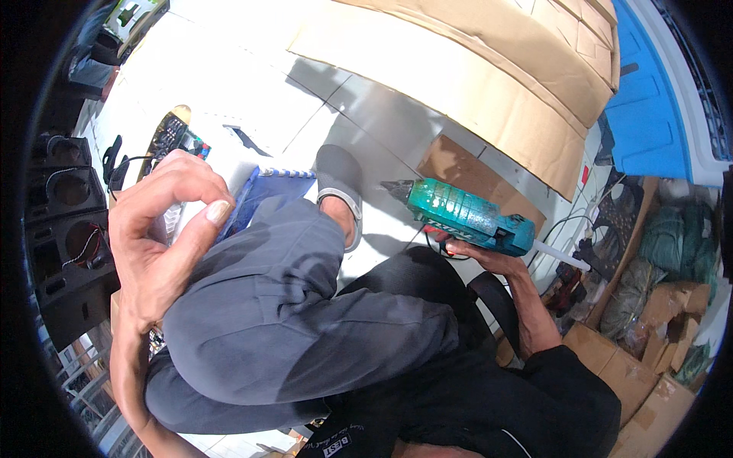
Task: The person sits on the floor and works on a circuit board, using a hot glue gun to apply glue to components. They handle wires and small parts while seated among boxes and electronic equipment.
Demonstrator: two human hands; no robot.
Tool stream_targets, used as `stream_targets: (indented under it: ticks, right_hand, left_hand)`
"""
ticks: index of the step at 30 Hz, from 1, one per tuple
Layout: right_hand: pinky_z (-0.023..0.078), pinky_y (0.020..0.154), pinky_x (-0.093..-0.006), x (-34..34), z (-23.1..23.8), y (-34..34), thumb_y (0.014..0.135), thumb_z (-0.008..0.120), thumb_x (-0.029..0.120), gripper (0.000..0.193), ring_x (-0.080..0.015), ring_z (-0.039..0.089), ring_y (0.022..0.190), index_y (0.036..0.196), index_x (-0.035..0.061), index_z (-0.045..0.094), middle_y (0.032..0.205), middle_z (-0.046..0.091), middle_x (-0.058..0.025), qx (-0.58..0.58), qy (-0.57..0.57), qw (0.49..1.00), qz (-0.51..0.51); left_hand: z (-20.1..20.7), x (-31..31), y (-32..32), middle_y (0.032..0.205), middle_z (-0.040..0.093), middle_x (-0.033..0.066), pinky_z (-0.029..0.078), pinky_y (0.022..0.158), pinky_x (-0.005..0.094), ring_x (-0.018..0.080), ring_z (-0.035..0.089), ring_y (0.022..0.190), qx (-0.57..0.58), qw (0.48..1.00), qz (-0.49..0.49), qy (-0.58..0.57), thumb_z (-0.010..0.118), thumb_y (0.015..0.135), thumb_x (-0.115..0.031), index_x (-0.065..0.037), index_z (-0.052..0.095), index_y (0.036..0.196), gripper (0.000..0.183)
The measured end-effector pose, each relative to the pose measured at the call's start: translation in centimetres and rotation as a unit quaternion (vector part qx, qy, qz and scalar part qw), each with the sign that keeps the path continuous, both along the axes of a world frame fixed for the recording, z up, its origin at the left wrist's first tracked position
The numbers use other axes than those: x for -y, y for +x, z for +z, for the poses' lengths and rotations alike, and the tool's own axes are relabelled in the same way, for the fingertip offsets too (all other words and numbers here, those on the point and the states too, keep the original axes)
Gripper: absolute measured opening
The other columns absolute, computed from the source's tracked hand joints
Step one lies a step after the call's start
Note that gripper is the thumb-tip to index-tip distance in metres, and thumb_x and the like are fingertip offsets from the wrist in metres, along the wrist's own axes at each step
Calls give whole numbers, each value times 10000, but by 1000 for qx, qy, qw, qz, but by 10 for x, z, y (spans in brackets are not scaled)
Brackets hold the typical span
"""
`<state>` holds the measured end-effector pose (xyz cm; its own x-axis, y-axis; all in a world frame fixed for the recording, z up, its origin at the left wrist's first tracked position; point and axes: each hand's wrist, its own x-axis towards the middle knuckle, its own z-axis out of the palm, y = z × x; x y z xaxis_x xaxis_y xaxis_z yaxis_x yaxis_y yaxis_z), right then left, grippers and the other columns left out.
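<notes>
My right hand (481, 256) grips the handle of a teal glue gun (458, 210) held out over my lap. Its dark nozzle points left, and a pale glue stick (561, 256) pokes out of its back end. My left hand (164, 229) is raised close to the camera with the fingers curled in toward the thumb; I see nothing in it. Between the hands lies my crossed leg in grey trousers (282, 305), with a grey sandal (340, 183) on the foot. A blue spiral notebook (263, 195) shows just past my left fingers.
Large cardboard sheets (473, 69) lie on the white tiled floor, with a smaller piece (458, 168) beyond the gun. Black speaker boxes (69, 229) and a circuit board (172, 137) are at left. Cardboard boxes (634, 359), green bundles (679, 229) and a blue sheet (649, 114) fill the right.
</notes>
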<state>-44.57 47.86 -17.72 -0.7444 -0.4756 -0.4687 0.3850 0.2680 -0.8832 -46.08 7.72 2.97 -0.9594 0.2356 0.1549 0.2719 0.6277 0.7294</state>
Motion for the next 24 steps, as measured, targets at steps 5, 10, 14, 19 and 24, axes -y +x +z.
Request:
stream_targets:
  ticks: [5, 10, 14, 19, 24]
  right_hand:
    - [559, 943, -346, -1, -5, 1, 906, 763, 195, 332, -156, 684, 1044, 1214, 88, 700, 1156, 731, -57, -24, -27, 999, 0]
    - [564, 914, -337, -1, 3, -13, 901, 745, 160, 358, -186, 707, 986, 1233, 47, 670, 1157, 723, -94, 24, -50, 998, -41]
    - [591, 827, -380, -21, -21, -18, 924, 704, 173, 398, -233, 715, 927, 1283, 37, 597, 1119, 714, -155, 105, -102, 967, -208]
    - [572, 690, -402, -79, -68, -34, 963, 667, 202, 297, -228, 648, 768, 1206, 50, 588, 1056, 682, -163, 221, -188, 873, -392]
    - [556, 655, -371, -104, -87, -49, 974, 651, 214, 290, -199, 607, 714, 1207, 59, 576, 997, 658, -141, 231, -121, 902, -343]
  left_hand:
    - [-2, 0, 1, 804, 679, 83, 468, 805, 355, 186, 611, 792, 8, 1000, 6, -7, 677, 795, -14, -2, 678, 804, 15]
    - [-2, 1, 4, 817, 671, 78, 462, 832, 377, 189, 593, 822, 27, 999, 17, -7, 650, 798, -55, -22, 674, 809, 43]
    - [-2, 4, 2, 795, 672, 78, 466, 767, 335, 175, 615, 781, -5, 1000, -9, -6, 689, 810, -4, 12, 681, 818, 20]
    - [-4, 5, 2, 801, 673, 72, 462, 759, 318, 164, 616, 777, 0, 1000, -19, 4, 699, 815, -11, 17, 680, 825, 35]
    - [-3, 7, 7, 816, 663, 75, 458, 773, 330, 172, 605, 802, -7, 1000, -11, -6, 676, 834, -27, 5, 672, 825, 33]
